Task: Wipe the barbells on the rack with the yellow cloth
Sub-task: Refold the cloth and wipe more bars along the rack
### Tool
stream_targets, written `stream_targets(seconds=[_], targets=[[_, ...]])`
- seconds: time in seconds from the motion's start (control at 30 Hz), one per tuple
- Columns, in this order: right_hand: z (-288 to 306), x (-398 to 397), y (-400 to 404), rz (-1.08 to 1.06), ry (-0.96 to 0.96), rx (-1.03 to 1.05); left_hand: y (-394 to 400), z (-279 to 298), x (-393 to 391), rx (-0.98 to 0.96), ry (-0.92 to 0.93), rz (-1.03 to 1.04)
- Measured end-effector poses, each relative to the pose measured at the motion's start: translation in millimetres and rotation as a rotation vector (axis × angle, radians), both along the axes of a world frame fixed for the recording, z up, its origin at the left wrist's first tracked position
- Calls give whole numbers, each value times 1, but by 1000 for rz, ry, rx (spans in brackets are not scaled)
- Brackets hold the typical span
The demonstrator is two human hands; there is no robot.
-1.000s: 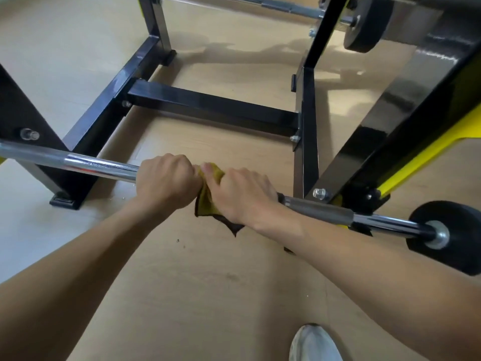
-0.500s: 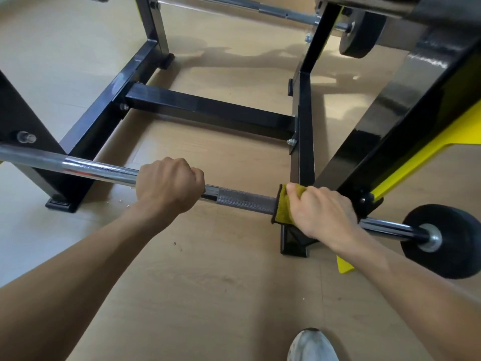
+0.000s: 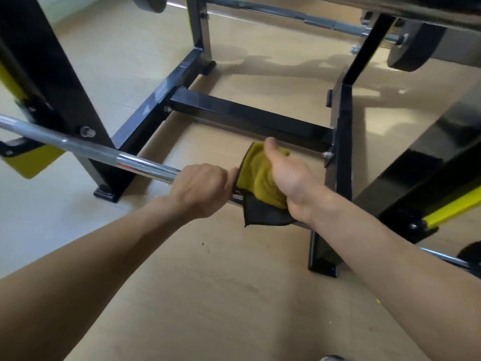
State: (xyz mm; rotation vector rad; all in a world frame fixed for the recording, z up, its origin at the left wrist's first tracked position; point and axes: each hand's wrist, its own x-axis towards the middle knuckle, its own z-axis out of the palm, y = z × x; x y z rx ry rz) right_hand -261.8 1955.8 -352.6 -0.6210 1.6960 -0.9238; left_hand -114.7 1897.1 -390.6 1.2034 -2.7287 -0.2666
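**Head view: both hands on the near barbell, cloth under the right**

Head camera footage looks down on a chrome barbell [image 3: 99,152] resting across the black rack [image 3: 250,118]. The bar is gripped by the left hand [image 3: 201,190], fingers curled fully round it. Just beside it, the yellow cloth [image 3: 260,175] is wrapped over the bar and held there by the right hand [image 3: 289,178], thumb raised above the fabric; a dark underside of the cloth hangs below the bar. The two hands are nearly touching. A second barbell [image 3: 286,14] is seen at the far side of the rack, with a black weight plate [image 3: 413,50] at its right end. Yellow brackets [image 3: 31,162] are fitted to the rack's sloping uprights. The rack stands on a pale wooden floor [image 3: 221,295]. No brand, label or readable writing can be made out on any surface.
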Motion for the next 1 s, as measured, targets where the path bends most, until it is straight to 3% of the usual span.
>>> stream_targets(seconds=[0.07,0.2,0.33,0.5,0.67,0.83,0.93,1.0], targets=[[1,7,-3,-115,-116,-43,0,-2,10,145,210,-11],[14,45,-21,-125,-226,-147,9,17,35,765,783,111],[31,101,-47,169,-317,-174,-5,31,79,653,901,202],[34,133,-73,584,-266,-189,-30,38,146,461,882,304],[35,148,-109,775,123,-235,-55,39,193,347,1004,490],[30,179,-141,916,432,-387,-59,32,216,357,1109,564],[33,191,-166,747,848,-710,-79,28,244,593,1160,637],[30,203,-180,603,1059,-841,-86,24,260,721,1098,697]])
